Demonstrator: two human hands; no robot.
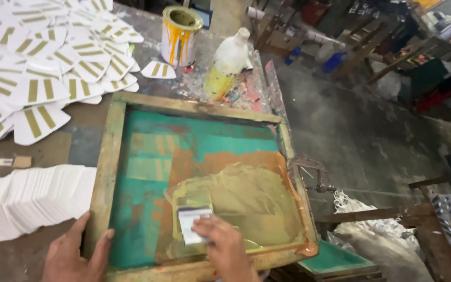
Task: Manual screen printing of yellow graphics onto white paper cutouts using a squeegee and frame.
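Two hands are at work in the head view, the only one we have. Our left hand (76, 256) lies flat and spread on the near-left corner of the wooden screen frame (111, 156), pressing it down, thumb toward the mesh. Our right hand (225, 248) pinches a small pale squeegee (191, 223), fingers curled over its top edge, its blade set on the teal mesh (147, 172) near the front rail, in a wide pool of mustard-yellow ink (246, 198).

We judge the chief risk to be the frame shifting: only one palm holds its left side, and the metal clamp (311, 175) grips only the right rail, so an uneven pull could skew the print. The ink lies thick against the near and right rails, and we think a hard stroke might push it over the wood onto the bench.

A stack of blank white cards (24, 201) sits just beside our left hand; a smeared thumb could mark the top ones. The printed cards (37, 78), striped in olive, are spread overlapping across the far left, and any that are wet may smudge where they touch. A paint tin (180, 34) with yellow drips and a stained white bottle (228, 65) stand just behind the frame, near enough to be knocked if the screen is lifted carelessly.
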